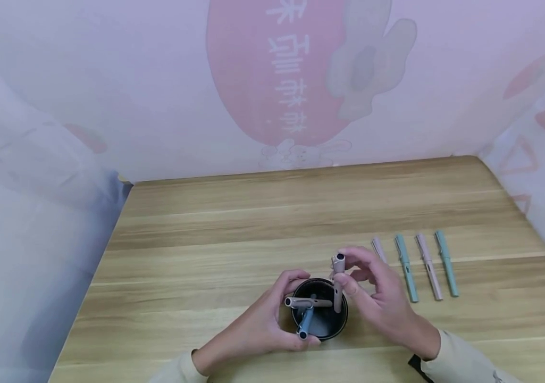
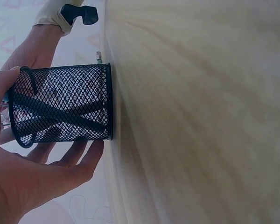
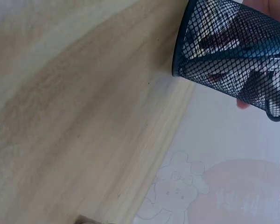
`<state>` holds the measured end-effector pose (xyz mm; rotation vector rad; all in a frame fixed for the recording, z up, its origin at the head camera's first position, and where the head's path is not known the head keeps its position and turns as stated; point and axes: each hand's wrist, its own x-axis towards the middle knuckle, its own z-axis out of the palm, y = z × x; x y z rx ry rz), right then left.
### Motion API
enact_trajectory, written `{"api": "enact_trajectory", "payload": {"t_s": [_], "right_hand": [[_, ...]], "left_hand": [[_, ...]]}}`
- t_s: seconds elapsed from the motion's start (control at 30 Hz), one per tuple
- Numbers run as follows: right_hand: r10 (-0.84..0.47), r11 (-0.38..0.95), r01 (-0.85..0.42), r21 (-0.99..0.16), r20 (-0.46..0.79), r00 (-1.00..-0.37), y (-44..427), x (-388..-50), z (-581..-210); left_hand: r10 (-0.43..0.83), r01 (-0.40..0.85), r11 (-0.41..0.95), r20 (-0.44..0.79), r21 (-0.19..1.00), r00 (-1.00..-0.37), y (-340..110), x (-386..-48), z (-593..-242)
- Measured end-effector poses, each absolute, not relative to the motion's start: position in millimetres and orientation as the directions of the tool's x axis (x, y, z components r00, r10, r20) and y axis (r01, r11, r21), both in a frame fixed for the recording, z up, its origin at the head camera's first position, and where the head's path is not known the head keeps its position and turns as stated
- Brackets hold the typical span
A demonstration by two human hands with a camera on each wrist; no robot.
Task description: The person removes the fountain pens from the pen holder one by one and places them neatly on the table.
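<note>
A black mesh pen cup (image 1: 326, 331) stands on the table, its wall also filling part of the left wrist view (image 2: 60, 102) and the right wrist view (image 3: 233, 56). My left hand (image 1: 265, 319) curls its fingers and thumb round the cup from the left. Inside the cup lean a blue pen (image 1: 305, 322) and a grey-brown pen (image 1: 315, 302), their ends out over the left rim. My right hand (image 1: 384, 300) pinches a third pen (image 1: 338, 279), pinkish grey, which stands nearly upright with its lower part inside the cup at the right.
To the right of the cup, several pens lie side by side on the wooden table (image 1: 234, 223): a green pen (image 1: 406, 268), a pink pen (image 1: 429, 266), a second green pen (image 1: 446, 263) and a mauve pen (image 1: 378, 249) partly behind my right hand. Patterned curtains surround the table.
</note>
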<state>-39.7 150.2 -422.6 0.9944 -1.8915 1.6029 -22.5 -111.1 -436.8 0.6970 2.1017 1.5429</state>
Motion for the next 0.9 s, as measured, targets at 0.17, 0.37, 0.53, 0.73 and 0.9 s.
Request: {"api": "enact_trajectory", "payload": {"t_s": [0.17,0.37,0.53,0.73,0.9], "right_hand": [[-0.209,0.053,-0.791,-0.609,0.768,-0.605,152,-41,-421],[-0.169,-0.046,-0.809,-0.586,0.803,-0.572,153,-40,-414],[-0.123,-0.151,-0.803,-0.576,0.817,-0.563,155,-39,-404],[-0.095,-0.218,-0.774,-0.595,0.802,-0.59,163,-39,-393],[-0.113,-0.228,-0.773,-0.592,0.804,-0.583,173,-42,-389]], "left_hand": [[0.631,0.136,0.237,-0.047,0.962,-0.774,-111,-22,-437],[0.627,0.135,0.253,-0.056,0.958,-0.777,-113,-21,-436],[0.619,0.123,0.276,-0.078,0.953,-0.781,-116,-19,-437],[0.62,0.119,0.266,-0.075,0.957,-0.781,-115,-20,-437],[0.631,0.136,0.246,-0.051,0.96,-0.774,-112,-22,-437]]}}
